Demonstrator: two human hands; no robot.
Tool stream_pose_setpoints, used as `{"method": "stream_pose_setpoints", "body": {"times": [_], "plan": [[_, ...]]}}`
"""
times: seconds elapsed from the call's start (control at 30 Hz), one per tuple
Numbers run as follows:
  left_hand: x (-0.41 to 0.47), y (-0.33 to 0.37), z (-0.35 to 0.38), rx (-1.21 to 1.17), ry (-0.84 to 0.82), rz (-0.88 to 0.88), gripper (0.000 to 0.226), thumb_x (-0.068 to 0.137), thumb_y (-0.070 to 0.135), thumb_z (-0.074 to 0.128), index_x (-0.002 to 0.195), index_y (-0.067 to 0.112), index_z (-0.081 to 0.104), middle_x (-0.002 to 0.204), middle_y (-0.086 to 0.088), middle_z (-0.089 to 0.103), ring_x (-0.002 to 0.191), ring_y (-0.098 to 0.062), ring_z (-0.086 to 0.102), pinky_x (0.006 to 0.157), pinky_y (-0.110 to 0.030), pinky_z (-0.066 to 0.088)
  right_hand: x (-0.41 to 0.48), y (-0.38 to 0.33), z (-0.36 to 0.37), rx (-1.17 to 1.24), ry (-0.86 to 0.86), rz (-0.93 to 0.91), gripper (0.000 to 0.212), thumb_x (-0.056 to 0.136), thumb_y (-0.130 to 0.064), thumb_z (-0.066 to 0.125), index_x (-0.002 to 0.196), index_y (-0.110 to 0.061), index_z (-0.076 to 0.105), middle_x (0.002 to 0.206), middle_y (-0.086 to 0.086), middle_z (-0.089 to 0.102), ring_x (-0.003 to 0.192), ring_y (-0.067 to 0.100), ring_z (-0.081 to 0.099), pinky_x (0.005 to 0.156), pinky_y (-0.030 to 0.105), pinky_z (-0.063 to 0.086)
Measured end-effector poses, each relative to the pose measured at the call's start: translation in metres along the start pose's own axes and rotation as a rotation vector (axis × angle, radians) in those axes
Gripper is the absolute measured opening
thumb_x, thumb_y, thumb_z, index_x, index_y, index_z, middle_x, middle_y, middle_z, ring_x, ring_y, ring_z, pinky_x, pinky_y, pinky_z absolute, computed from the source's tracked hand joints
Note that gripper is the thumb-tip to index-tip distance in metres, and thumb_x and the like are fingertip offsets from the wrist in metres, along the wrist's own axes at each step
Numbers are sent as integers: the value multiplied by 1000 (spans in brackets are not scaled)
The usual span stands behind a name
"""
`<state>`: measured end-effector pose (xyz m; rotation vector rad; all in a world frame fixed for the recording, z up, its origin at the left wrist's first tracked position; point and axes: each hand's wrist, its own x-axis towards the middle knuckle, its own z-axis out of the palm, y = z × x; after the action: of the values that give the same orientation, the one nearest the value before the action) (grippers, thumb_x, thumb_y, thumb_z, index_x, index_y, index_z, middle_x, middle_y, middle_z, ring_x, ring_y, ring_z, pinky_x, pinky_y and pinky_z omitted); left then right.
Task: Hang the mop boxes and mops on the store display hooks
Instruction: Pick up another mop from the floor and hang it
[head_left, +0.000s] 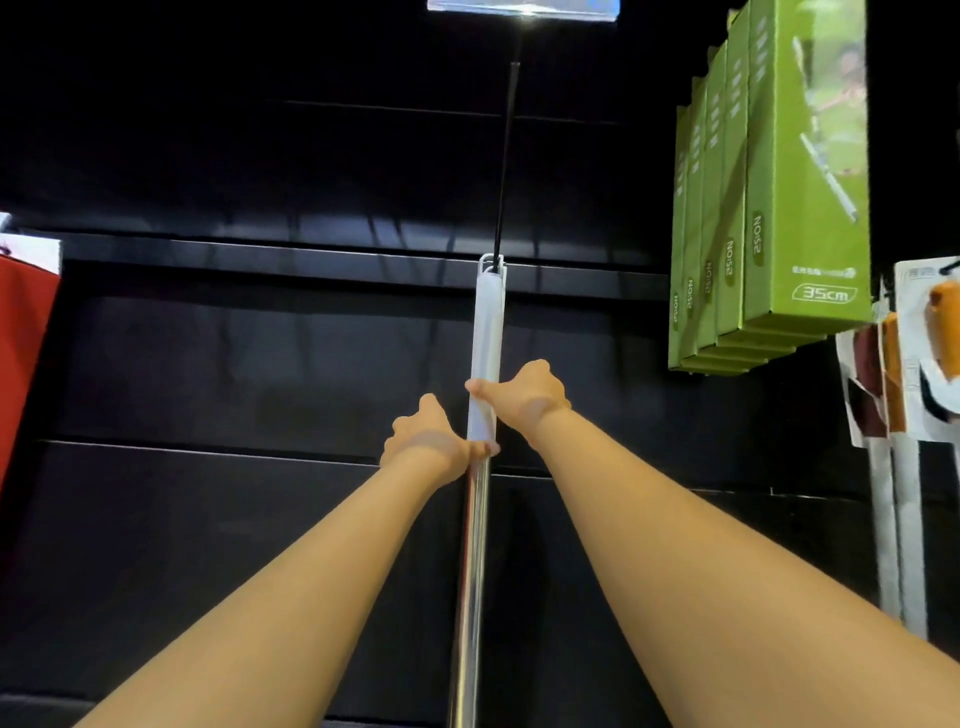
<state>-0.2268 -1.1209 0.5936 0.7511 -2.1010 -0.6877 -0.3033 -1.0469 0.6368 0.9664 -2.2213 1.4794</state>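
Observation:
A mop (487, 332) with a white grip and a shiny metal pole stands upright in the middle of the view. The loop at its top end sits on a long black display hook (505, 166) that runs out from the dark wall panel. My right hand (527, 397) is closed around the white grip. My left hand (431, 441) grips the pole just below, where the white grip meets the metal. The mop's lower end runs out of the bottom of the view. Several green mop boxes (779, 208) hang in a row at the upper right.
A price-tag holder (523, 8) caps the hook at the top edge. Packaged mops with white poles (906, 395) hang at the right edge. A red item (23, 343) hangs at the left edge. The black slatted wall panel (260, 338) fills the background.

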Motion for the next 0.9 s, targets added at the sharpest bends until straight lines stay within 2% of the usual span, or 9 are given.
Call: {"method": "stream_pose_setpoints", "body": {"times": [0.1,0.13,0.2,0.27,0.37,0.6,0.9], "plan": [[-18,-17,3,175,-59,-115,122,66,54,82,153,21,4,150,-15,34,129,-36,46,99,-47,48,-29,19,-4,-158,-65,95,79,78,-57,72,133,-10,37,130,13,52,117,31,52,80,35,48],[-27,-22,3,235,-71,-126,125,64,56,83,153,22,3,150,-17,33,130,-38,43,102,-50,45,-40,27,-8,-218,-64,109,83,78,-59,71,136,-11,36,133,14,50,120,32,49,80,35,45],[-47,-32,4,362,-89,-111,127,64,60,81,154,21,-1,152,-18,28,136,-40,36,108,-53,38,-61,45,-20,-404,-44,83,89,78,-62,69,142,-11,32,139,16,45,127,34,44,91,40,45],[-70,-42,5,503,-76,-64,124,69,64,74,155,21,-4,158,-18,18,142,-41,27,114,-55,29,-80,66,-34,-634,-50,-20,92,79,-62,68,145,-11,30,142,18,43,130,35,41,102,43,42],[-103,-59,14,604,-87,12,119,73,72,64,156,22,-4,163,-13,6,147,-41,15,118,-56,18,-111,100,-51,-821,-152,-76,95,78,-62,68,147,-11,28,142,19,42,132,37,39,105,45,39],[-202,-102,44,730,-196,-16,108,76,83,46,156,27,-1,164,-9,6,149,-40,10,118,-57,12,-198,169,-60,-836,-396,-9,98,80,-64,65,151,-13,20,146,18,39,134,36,37,106,46,37],[-365,-210,37,783,-357,-230,108,76,84,43,156,25,-1,164,-11,6,149,-38,10,117,-57,12,-357,251,-35,-784,-676,157,104,81,-69,60,153,-11,14,149,21,33,136,39,34,108,47,35]]}}
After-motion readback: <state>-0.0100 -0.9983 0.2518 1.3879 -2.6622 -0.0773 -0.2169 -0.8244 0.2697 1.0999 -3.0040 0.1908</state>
